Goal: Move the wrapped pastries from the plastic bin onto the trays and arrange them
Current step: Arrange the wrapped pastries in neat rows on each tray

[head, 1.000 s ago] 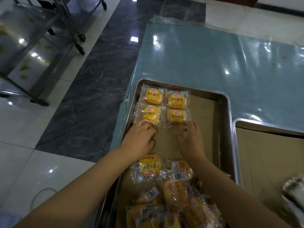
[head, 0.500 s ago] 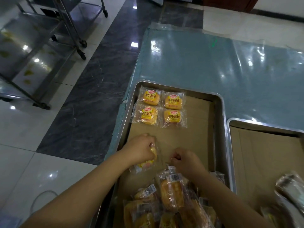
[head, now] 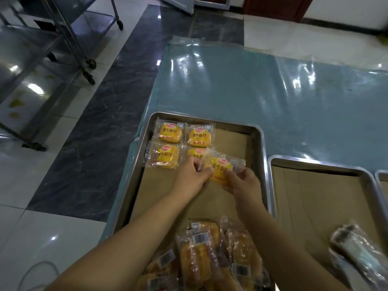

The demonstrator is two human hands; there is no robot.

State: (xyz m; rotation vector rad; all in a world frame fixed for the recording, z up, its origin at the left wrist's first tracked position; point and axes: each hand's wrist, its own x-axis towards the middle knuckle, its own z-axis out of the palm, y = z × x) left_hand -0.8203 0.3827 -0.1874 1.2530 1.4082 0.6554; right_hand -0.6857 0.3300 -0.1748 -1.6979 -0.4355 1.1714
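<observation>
A loose heap of wrapped pastries (head: 201,259) lies nearest the viewer on the near end of a steel tray (head: 264,148), several barcode side up. The bottom frame edge cuts the heap off, so its count cannot be told. At lower right, a blurred wrapped packet (head: 357,244) lies on the liner of a second tray (head: 315,163); its contents are hard to make out.

Two bare forearms reach forward over the heap. The left hand (head: 190,177) and right hand (head: 241,182) meet above the tray's middle. Each has curled fingers pinching one side of a single held pastry (head: 220,168), clear-wrapped with a yellow label and tilted. It hides part of the pastry behind it, and contact between them cannot be judged.

Between heap and hands, the brown cardboard liner (head: 163,198) lies bare, and the tray's right strip is open too. Beyond the hands, four arranged pastries (head: 170,132) sit label up in a two-by-two block close to the far left corner.

The second tray stands just right of the first, with a third tray (head: 381,175) cut off at the frame edge. Farther on, the table's glossy blue-green cover (head: 252,91) stretches open. Left of the table edge are tiled floor and a wheeled steel rack (head: 69,32), partly out of frame.
</observation>
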